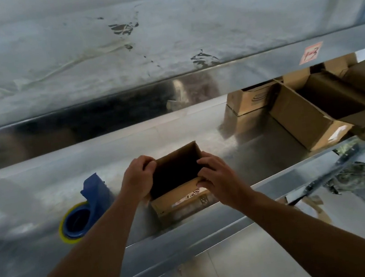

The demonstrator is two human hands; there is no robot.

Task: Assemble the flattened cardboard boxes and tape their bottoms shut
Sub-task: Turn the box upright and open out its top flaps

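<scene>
Steel bench [34, 199] with a small cardboard box [180, 196] standing open-topped near its front edge.
Fingers of the left hand [138, 179] curl over the box's left rim, the right hand [219, 180] grips the right rim; a blue tape dispenser [86, 209] lies just left, larger boxes [302, 118] well apart, right.

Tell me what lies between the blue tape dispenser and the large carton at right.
In the head view, the small open box, its rim gripped by the left hand and right hand.
</scene>
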